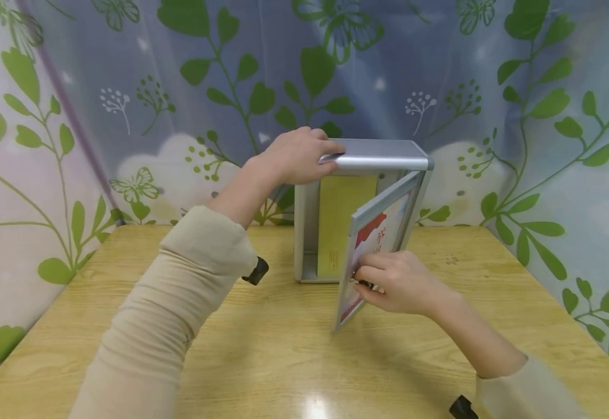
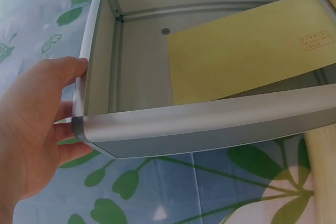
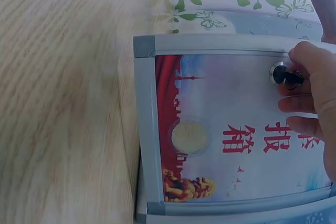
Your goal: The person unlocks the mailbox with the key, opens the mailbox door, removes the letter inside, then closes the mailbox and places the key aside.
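Leafy cloth [image 1: 262, 64] is hanging behind the wooden tabletop [image 1: 252, 372] and along both its sides. Near the far edge of the tabletop, a little right of its middle, a grey box [image 1: 378, 151] is standing upright. Its door [image 3: 226, 93] is standing partly open, with the free side pointing toward the near edge. Inside the box, a yellow envelope [image 1: 338, 224] is resting on its short end.

The left hand [image 1: 304, 154] is grasping the upper left corner of the box, and its thumb is pressing the front rim. The right hand [image 1: 401, 284] is pinching a black key [image 3: 292, 78] at the door's lock, with curled fingers.

In my judgement, the work is standing about halfway: the lock is not holding the door, and the envelope is lying inside, touched by neither hand. Whether the door is being opened or closed, I cannot tell; shutting and locking it are remaining undone.
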Demonstrator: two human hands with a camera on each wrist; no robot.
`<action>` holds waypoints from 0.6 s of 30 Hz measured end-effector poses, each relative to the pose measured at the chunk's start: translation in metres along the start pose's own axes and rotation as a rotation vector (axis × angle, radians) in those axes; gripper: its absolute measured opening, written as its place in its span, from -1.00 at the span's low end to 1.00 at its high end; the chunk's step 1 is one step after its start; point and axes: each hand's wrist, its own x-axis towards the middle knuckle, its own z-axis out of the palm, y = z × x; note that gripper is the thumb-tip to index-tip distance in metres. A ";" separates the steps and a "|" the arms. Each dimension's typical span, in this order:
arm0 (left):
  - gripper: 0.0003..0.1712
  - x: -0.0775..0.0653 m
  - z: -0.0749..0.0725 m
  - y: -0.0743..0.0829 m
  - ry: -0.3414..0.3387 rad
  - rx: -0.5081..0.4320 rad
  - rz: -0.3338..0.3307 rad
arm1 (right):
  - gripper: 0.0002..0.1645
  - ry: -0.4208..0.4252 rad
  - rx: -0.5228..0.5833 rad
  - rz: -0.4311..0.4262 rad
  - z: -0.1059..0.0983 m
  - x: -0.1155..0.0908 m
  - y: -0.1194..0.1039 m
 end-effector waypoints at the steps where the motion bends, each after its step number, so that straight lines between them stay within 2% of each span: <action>1: -0.47 0.000 0.000 0.000 0.002 0.001 -0.002 | -0.67 0.002 0.006 -0.006 -0.001 -0.002 0.000; 7: -0.47 -0.002 0.005 0.002 0.022 0.009 -0.013 | -0.72 0.015 0.053 -0.025 -0.003 -0.014 -0.001; 13: -0.46 -0.003 0.011 0.002 0.072 0.053 0.009 | -0.78 0.090 0.009 -0.096 -0.003 -0.018 0.000; 16: -0.46 -0.004 0.016 0.003 0.130 0.083 0.034 | -0.78 0.119 -0.006 -0.122 -0.005 -0.021 0.002; 18: -0.47 -0.005 0.021 0.003 0.203 0.110 0.067 | -0.78 0.135 -0.010 -0.139 -0.007 -0.022 0.002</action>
